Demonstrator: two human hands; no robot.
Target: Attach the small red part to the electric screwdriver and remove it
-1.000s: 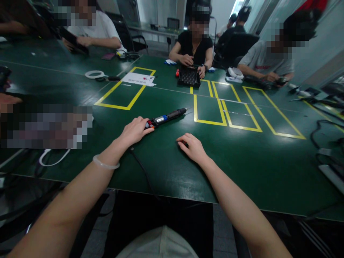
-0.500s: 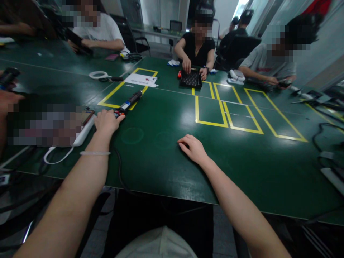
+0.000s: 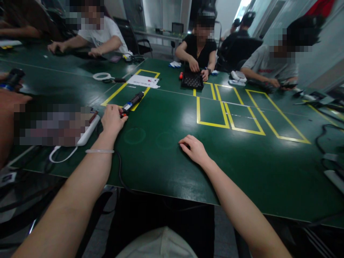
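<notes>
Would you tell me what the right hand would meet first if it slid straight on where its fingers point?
The right hand points left over bare table; the way looks free until, probably, the left hand gripping the electric screwdriver, though depth is unclear.

Table [image 3: 166,168] fills the middle of the view. Left hand [image 3: 113,120] lies on its near left part, closed on the rear end of the electric screwdriver [image 3: 133,101]. That tool lies on the table, pointing away and to the right, its front end across the edge of a taped outline [image 3: 116,92]. Power strip [image 3: 88,129] lies just left of this hand. Cable [image 3: 119,173] runs from behind the hand over the near edge. Right hand [image 3: 195,148] rests on the table, well apart to the right. Further taped outlines [image 3: 212,123] lie beyond it. Tray [image 3: 192,80] sits behind these, paper sheet [image 3: 143,80] to its left, ring [image 3: 102,76] further left.
</notes>
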